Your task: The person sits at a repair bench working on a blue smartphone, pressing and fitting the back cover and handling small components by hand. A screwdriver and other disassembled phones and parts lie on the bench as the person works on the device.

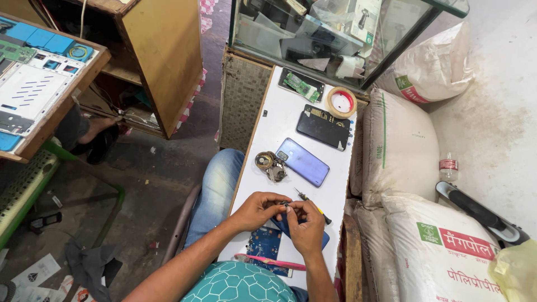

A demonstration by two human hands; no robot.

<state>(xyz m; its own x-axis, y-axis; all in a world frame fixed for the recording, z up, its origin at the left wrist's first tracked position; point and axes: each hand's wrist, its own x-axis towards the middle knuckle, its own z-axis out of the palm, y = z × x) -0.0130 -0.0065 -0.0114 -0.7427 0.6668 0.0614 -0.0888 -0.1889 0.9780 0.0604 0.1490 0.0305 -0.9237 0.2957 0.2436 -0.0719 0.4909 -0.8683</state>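
Observation:
My left hand (258, 210) and my right hand (305, 222) meet above the near end of a narrow white board (279, 126), their fingertips pinched together on a tiny metal part (286, 205). A small screwdriver (310, 202) with a yellow handle lies just beyond my right hand. Under my hands rest a blue circuit board (264, 245) and a pink toothbrush (271, 260). Further along the board lie a purple phone back cover (302, 161), a small heap of metal parts (271, 165), and a black opened phone (323, 127).
A green circuit piece (301, 85) and a roll of tape (342, 102) sit at the board's far end by a glass case (313, 33). White sacks (400, 151) are stacked to the right. A wooden table (42, 84) with phone parts stands at left.

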